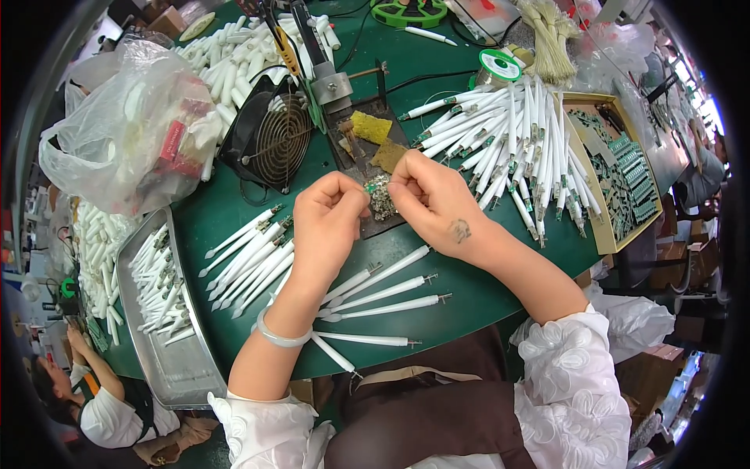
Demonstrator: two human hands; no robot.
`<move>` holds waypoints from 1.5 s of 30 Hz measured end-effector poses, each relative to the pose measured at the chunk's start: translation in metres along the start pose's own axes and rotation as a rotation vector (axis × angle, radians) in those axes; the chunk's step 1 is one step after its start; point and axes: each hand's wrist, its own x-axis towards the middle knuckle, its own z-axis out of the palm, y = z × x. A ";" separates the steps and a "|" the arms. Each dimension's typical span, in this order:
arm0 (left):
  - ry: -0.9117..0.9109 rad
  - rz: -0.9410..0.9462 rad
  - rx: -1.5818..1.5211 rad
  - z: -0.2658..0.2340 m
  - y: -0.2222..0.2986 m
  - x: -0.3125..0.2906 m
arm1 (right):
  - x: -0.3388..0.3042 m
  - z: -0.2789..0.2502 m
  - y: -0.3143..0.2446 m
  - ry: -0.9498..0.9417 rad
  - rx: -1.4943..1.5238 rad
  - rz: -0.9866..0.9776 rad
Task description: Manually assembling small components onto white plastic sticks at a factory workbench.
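My left hand (pixel 330 217) is closed in a pinch, with a small green piece (pixel 369 187) at its fingertips. Close by on the right, my right hand (pixel 439 202) also pinches; whatever its fingers hold is hidden. Between and below the fingertips lies a heap of tiny silvery metal parts (pixel 383 202) on a dark plate (pixel 383 227). Two yellow-brown sponge pieces (pixel 370 127) lie just beyond the hands. White candle-shaped sticks (pixel 384 298) with metal ends are spread on the green table under and beside my left forearm.
A black fan (pixel 275 139) and a metal stand (pixel 331 87) are behind. To the right are a pile of white sticks (pixel 512 129), a solder spool (pixel 500 66) and a box of green circuit boards (pixel 631 176). Left are a metal tray (pixel 191 375), a plastic bag (pixel 117 133) and another person (pixel 117 414).
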 end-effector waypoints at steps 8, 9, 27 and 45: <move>0.022 0.129 0.065 0.001 -0.004 0.002 | 0.005 0.009 0.005 0.118 -0.102 -0.232; 0.032 0.132 0.065 0.001 -0.004 0.003 | 0.005 0.009 0.005 0.120 -0.116 -0.239; 0.023 0.100 0.053 0.001 -0.003 -0.002 | 0.003 0.004 0.001 0.091 -0.013 -0.074; 0.037 0.051 0.008 0.000 -0.007 0.003 | 0.007 0.008 0.003 0.051 0.000 0.011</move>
